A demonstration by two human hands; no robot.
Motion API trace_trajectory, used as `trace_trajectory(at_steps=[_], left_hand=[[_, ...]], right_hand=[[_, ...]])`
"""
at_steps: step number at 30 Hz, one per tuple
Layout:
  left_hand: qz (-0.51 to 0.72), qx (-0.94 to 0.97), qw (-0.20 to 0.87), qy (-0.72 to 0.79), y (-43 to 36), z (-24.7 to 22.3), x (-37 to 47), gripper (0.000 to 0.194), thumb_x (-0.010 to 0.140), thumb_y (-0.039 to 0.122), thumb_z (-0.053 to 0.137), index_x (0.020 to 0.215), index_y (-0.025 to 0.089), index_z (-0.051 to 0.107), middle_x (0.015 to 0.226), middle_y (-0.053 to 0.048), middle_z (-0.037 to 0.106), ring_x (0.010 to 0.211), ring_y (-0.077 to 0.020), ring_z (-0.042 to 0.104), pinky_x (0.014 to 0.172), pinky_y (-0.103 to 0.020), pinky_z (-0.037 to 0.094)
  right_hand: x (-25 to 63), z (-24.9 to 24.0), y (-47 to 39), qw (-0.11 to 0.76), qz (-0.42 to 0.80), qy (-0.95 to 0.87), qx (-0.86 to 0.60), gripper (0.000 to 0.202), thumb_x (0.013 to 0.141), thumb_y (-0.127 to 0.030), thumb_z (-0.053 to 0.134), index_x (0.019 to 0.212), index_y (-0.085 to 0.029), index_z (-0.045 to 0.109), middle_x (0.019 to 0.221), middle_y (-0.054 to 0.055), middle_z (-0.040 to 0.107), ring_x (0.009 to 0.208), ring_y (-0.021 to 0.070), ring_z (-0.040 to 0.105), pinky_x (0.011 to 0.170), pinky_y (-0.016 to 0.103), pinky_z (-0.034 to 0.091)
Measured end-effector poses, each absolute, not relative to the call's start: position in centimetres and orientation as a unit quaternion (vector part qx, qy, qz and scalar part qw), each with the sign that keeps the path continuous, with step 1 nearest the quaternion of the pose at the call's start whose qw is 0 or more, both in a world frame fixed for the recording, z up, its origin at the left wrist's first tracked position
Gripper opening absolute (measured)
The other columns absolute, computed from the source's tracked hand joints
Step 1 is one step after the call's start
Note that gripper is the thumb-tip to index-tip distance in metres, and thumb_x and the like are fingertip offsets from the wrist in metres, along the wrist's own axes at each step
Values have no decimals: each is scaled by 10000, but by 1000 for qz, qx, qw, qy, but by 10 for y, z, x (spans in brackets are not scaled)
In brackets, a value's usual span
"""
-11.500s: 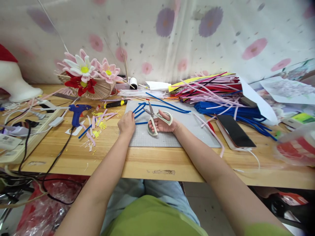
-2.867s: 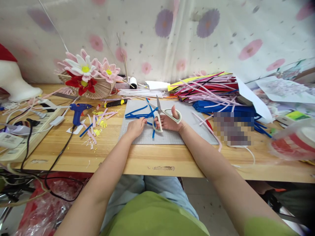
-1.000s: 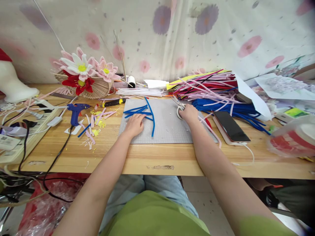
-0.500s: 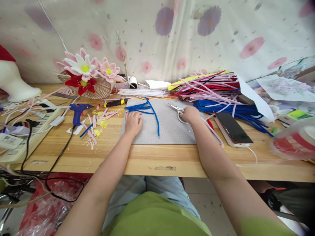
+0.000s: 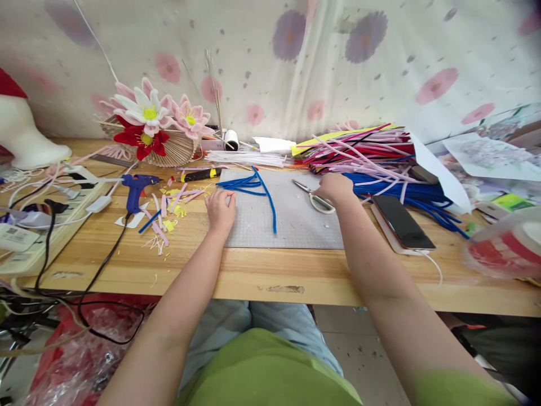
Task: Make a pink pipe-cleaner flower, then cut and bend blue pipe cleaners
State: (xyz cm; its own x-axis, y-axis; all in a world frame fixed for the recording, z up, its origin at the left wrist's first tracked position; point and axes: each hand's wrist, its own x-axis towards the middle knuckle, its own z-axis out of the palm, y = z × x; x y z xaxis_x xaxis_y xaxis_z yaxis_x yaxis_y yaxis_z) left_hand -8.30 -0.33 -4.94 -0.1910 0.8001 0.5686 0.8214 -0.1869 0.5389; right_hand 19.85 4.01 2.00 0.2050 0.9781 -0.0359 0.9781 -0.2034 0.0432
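Observation:
My left hand (image 5: 221, 213) rests at the left edge of the grey cutting mat (image 5: 291, 234), its fingers loosely bent and apart, with nothing visible in them. Just beyond it lie several short blue pipe cleaners (image 5: 240, 184). One longer blue pipe cleaner (image 5: 270, 207) slants across the mat towards me. Scissors (image 5: 321, 204) with pale handles lie on the mat's right side, blades pointing left. My right hand (image 5: 336, 189) is just past their handles, beside the bundle of blue pipe cleaners (image 5: 376, 186). Its fingers are partly hidden but look loose, and it appears to hold nothing.
Pink, red and purple pipe cleaners (image 5: 363, 149) are piled at the back right. A phone (image 5: 403, 221) and a plastic tub (image 5: 502, 242) stand to the right. On the left are a blue glue gun (image 5: 135, 194), scraps (image 5: 171, 211), a power strip (image 5: 63, 220) and fuzzy flowers (image 5: 147, 115).
My right hand has let go of the scissors and moved up and right towards the blue bundle. My left hand has drawn slightly left, away from the short blue pieces.

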Motion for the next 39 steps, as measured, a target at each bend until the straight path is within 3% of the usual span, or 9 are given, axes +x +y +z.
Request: trace_trajectory(at_steps=[6, 13, 16, 20, 25, 30, 33, 36, 39], left_hand=[[-462, -630, 11, -624, -4, -48, -84, 96, 759, 188, 524, 733, 189, 617, 830, -37, 659, 852, -191, 577, 847, -330, 343], [-457, -624, -16, -634, -5, -46, -84, 180, 788, 136, 416, 690, 185, 558, 781, -50, 634, 815, -189, 563, 828, -332, 347], [-458, -618, -24, -639, -4, -45, -83, 239, 834, 166, 362, 662, 189, 525, 750, -54, 620, 791, -186, 555, 816, -334, 348], [-461, -614, -6, -641, -3, -46, -83, 239, 854, 232, 383, 667, 191, 527, 751, -58, 615, 812, -192, 553, 833, -345, 347], [-449, -655, -7, -608, 0, -51, -83, 109, 799, 244, 502, 817, 184, 591, 925, -72, 638, 940, -202, 554, 907, -362, 348], [-435, -677, 16, -593, -3, -45, -75, 500, 763, 324, 561, 1222, 152, 463, 1292, -160, 456, 1235, -262, 373, 1019, -408, 281], [-417, -705, 62, -570, -10, -36, -66, 533, 798, 387, 505, 1281, 177, 421, 1376, -151, 361, 1319, -281, 243, 1065, -455, 192], [-362, -747, 64, -553, -13, -33, -61, 415, 846, 336, 426, 1227, 183, 488, 1265, -137, 484, 1250, -272, 358, 1061, -461, 192], [-306, -757, 6, -578, -12, -36, -64, 330, 880, 263, 334, 1076, 173, 583, 1042, -122, 601, 1057, -241, 523, 947, -399, 352]], right_hand=[[136, 3, 53, -92, -98, 727, 674, 305, 758, -409, 532, 954, -218, 666, 1006, 63, 669, 936, 211, 608, 771, 302, 453], [93, -19, 74, -63, -78, 735, 670, 319, 695, -290, 559, 976, -166, 645, 1037, 112, 649, 974, 252, 593, 783, 334, 457], [90, -16, 79, -41, -84, 733, 674, 365, 692, -312, 573, 1016, -156, 632, 1027, 131, 647, 989, 264, 588, 793, 351, 458], [91, -11, 81, -2, -83, 726, 683, 397, 668, -215, 601, 1057, -137, 619, 1042, 158, 636, 1004, 258, 585, 796, 331, 458], [116, 2, 80, -42, -82, 679, 728, 335, 672, -186, 573, 997, -120, 625, 986, 152, 642, 943, 253, 597, 758, 321, 459], [133, 21, 56, -201, 21, 708, 677, 239, 717, -191, 498, 941, -181, 581, 1001, 98, 604, 902, 234, 550, 702, 320, 416], [122, 24, 32, -207, 65, 805, 552, 210, 715, -152, 479, 898, -176, 580, 971, 103, 587, 939, 238, 493, 692, 305, 372], [107, 20, 16, -202, 66, 869, 446, 209, 728, -125, 465, 887, -171, 591, 926, 93, 582, 919, 225, 470, 702, 298, 350], [102, 16, 13, -222, 54, 878, 420, 225, 774, -148, 456, 938, -157, 609, 933, 95, 575, 899, 217, 458, 746, 304, 344]])
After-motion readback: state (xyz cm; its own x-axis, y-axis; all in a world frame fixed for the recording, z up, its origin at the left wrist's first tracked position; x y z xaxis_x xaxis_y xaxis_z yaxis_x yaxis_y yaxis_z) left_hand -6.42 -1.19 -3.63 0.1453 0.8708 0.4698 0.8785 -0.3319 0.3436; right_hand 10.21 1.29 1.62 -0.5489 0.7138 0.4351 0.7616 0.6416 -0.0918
